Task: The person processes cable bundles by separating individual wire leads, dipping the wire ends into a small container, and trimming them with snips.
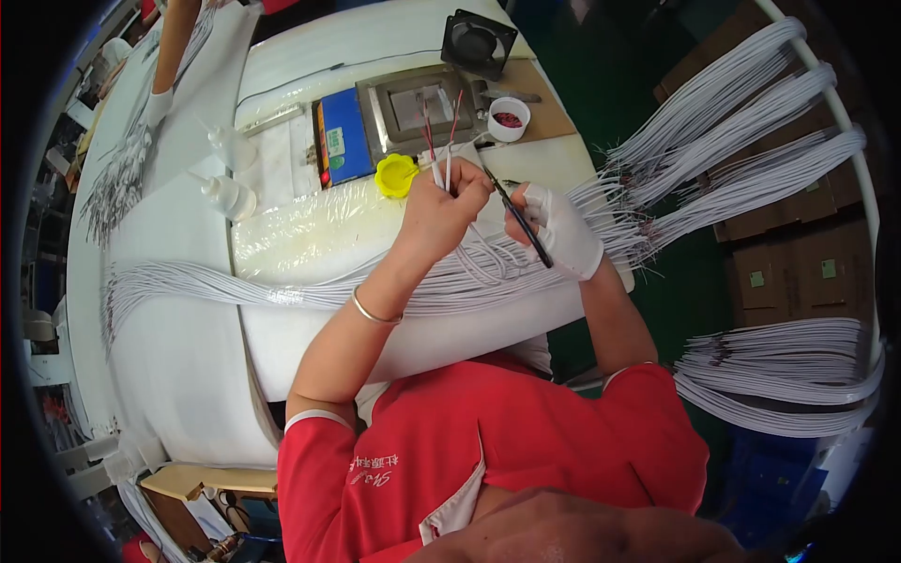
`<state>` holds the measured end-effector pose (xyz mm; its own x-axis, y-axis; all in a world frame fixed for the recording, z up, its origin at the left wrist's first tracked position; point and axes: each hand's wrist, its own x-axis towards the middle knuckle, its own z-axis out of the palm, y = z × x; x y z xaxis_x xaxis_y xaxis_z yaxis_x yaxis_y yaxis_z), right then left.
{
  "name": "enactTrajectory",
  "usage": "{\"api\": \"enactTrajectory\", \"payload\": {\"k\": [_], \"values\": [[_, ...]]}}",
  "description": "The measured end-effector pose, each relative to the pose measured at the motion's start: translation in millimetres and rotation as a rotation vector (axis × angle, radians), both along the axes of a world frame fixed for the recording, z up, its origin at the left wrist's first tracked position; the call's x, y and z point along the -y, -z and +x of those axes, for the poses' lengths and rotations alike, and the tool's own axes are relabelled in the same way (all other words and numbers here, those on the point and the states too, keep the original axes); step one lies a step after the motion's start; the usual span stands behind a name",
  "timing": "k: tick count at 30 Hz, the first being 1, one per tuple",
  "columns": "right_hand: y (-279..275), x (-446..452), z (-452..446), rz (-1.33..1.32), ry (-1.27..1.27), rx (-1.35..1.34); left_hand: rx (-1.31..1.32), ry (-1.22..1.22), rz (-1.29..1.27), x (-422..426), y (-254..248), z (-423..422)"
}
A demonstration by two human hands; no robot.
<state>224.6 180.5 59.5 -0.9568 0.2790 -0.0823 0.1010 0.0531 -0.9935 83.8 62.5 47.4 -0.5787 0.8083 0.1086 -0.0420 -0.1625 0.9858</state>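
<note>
My left hand (445,208), bare with a bangle at the wrist, is closed around white cables (451,167) whose thin red wire ends stick up past the fingers. Close beside it, my right hand (559,230) wears a white partial glove and grips slim black tweezers (529,225). Their tips are near my left fingertips; whether they touch a wire is too small to tell. Under both hands a long bundle of white cables (357,293) runs across the table. A yellow scalloped dish (395,176) stands just left of my left hand.
Behind my hands are a blue-sided metal device (345,136), a black fan (479,44) and a white cup (508,120) with dark red bits. Two squeeze bottles (228,198) stand left. Cable bundles hang on a white rack (849,141) at right. Another person's arm (175,47) reaches in upper left.
</note>
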Motion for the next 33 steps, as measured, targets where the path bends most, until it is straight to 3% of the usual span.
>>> {"api": "enactTrajectory", "payload": {"k": [4, 7, 13, 16, 21, 28, 33], "values": [[-19, -43, -18, -0.042, 0.178, 0.007, -0.018, 0.057, -0.033, -61, -15, -21], [-11, -76, -31, -0.050, 0.196, 0.076, 0.179, 0.091, -0.137, -101, -5, -39], [18, -122, -47, -0.199, 0.185, 0.147, 0.246, 0.093, -0.214, -142, 14, -59], [28, -131, -54, 0.015, 0.228, 0.197, 0.282, 0.104, -0.238, -152, 15, -64], [30, -135, -57, -0.054, 0.267, 0.202, 0.297, 0.087, -0.286, -160, 22, -65], [24, -124, -61, 0.154, 0.296, 0.246, 0.267, 0.072, -0.318, -162, 32, -72], [28, -125, -58, -0.033, 0.315, 0.155, 0.290, 0.097, -0.196, -146, 23, -68]]}}
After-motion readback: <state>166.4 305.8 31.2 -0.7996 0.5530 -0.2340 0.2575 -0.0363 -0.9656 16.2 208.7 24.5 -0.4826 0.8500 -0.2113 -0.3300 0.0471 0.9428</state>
